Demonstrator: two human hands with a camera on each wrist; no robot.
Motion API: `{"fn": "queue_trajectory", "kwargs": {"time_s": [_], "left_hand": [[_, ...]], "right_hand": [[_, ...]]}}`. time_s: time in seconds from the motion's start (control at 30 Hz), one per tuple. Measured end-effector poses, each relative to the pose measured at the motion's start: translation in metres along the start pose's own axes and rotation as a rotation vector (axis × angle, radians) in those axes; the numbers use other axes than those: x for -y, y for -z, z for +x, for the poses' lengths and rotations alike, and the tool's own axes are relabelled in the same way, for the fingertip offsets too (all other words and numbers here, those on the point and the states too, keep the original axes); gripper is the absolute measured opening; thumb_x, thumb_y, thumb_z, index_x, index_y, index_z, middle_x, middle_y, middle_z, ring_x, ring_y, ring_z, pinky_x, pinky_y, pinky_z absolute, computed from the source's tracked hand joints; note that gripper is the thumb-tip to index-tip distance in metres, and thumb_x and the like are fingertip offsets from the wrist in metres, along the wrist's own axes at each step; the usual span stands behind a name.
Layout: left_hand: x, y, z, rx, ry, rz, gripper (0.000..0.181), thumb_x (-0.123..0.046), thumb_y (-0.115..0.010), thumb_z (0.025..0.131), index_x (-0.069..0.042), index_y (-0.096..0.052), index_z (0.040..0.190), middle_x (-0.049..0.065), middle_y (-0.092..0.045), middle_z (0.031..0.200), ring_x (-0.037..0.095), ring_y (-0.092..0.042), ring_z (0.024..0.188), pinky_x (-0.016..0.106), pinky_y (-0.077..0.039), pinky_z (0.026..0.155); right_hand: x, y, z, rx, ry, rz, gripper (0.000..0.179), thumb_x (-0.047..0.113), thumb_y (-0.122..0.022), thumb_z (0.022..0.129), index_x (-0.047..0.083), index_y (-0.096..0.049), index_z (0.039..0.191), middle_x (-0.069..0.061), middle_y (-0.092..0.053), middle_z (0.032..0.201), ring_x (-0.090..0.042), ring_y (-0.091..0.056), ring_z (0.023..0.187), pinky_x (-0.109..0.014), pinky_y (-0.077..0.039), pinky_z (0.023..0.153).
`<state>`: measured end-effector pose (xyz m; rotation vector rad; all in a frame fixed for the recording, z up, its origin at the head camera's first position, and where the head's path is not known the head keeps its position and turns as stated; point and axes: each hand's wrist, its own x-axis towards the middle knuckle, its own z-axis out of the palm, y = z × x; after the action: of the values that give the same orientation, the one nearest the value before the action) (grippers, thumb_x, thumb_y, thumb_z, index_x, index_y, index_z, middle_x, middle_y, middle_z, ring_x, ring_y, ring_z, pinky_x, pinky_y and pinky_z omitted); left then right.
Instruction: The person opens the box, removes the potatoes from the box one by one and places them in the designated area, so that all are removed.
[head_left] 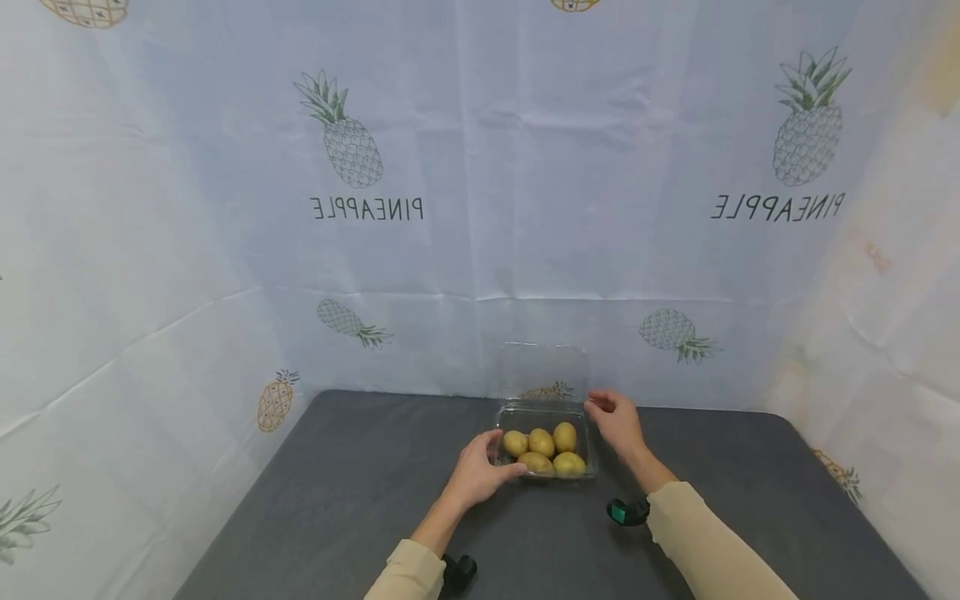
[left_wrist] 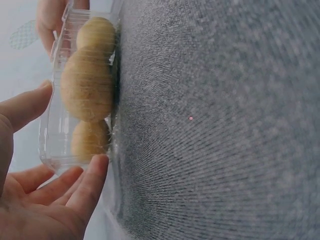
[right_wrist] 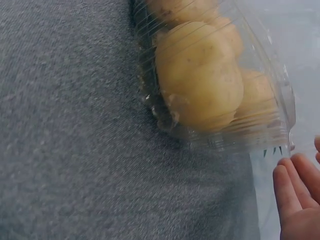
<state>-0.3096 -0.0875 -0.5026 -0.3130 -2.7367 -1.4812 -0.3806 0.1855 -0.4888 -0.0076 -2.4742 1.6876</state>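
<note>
left hand (head_left: pixel 474 477) gripping box (left_wrist: pixel 59 137) | right hand (head_left: pixel 619 425) lying loose alongside | risk: uneven lifting spilling potatoes (head_left: pixel 542 442) toward counter's (head_left: pixel 352 492) far edge

The person wears a long, light tan cloth left sleeve (head_left: pixel 411 571) and a matching right sleeve (head_left: pixel 708 542), both a bit wrinkly. The left wrist has a small, round-ended black gadget (head_left: pixel 461 573); the right wrist's black gadget (head_left: pixel 636 512) has a green patch (head_left: pixel 617 512).

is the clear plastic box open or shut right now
Open: in the head view, the lid stands raised behind the box, and the potatoes inside lie uncovered.
</note>
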Motion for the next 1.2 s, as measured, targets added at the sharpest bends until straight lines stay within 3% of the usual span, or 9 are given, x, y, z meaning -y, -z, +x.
{"fn": "queue_trajectory", "kwargs": {"time_s": [0.5, 0.83, 1.0, 1.2], "left_hand": [[-0.001, -0.001, 0.001, 0.004, 0.013, -0.028, 0.077, -0.034, -0.083, 0.086, -0.001, -0.048, 0.146, 0.020, -0.052, 0.142, 0.037, -0.059, 0.119, 0.051, -0.055, 0.086], [0.000, -0.004, 0.002, 0.013, 0.026, -0.017, 0.078, -0.037, -0.081, 0.087, -0.003, -0.046, 0.148, 0.020, -0.051, 0.145, 0.037, -0.058, 0.121, 0.050, -0.054, 0.089], [0.001, -0.004, 0.002, 0.022, 0.021, -0.032, 0.079, -0.036, -0.081, 0.088, -0.003, -0.045, 0.149, 0.020, -0.050, 0.146, 0.038, -0.058, 0.121, 0.051, -0.054, 0.090], [-0.001, -0.002, 0.001, 0.027, 0.002, -0.047, 0.078, -0.034, -0.081, 0.088, 0.001, -0.044, 0.148, 0.023, -0.050, 0.144, 0.039, -0.058, 0.120, 0.053, -0.053, 0.090]], "right_hand": [[-0.004, 0.010, -0.009, 0.069, 0.009, -0.067, 0.041, 0.018, -0.059, 0.105, -0.004, -0.056, 0.139, -0.025, -0.061, 0.131, -0.040, -0.059, 0.119, -0.053, -0.050, 0.097], [0.004, 0.023, -0.020, 0.046, 0.125, -0.203, 0.036, 0.018, -0.062, 0.103, -0.003, -0.062, 0.132, -0.022, -0.066, 0.125, -0.039, -0.061, 0.116, -0.053, -0.051, 0.094], [0.014, 0.024, -0.028, 0.074, 0.224, -0.275, 0.035, 0.018, -0.064, 0.102, -0.004, -0.065, 0.129, -0.021, -0.068, 0.122, -0.040, -0.063, 0.113, -0.055, -0.051, 0.095], [0.027, 0.022, -0.036, 0.102, 0.282, -0.300, 0.033, 0.020, -0.065, 0.101, -0.001, -0.067, 0.126, -0.016, -0.069, 0.120, -0.036, -0.065, 0.110, -0.054, -0.052, 0.093]]}}
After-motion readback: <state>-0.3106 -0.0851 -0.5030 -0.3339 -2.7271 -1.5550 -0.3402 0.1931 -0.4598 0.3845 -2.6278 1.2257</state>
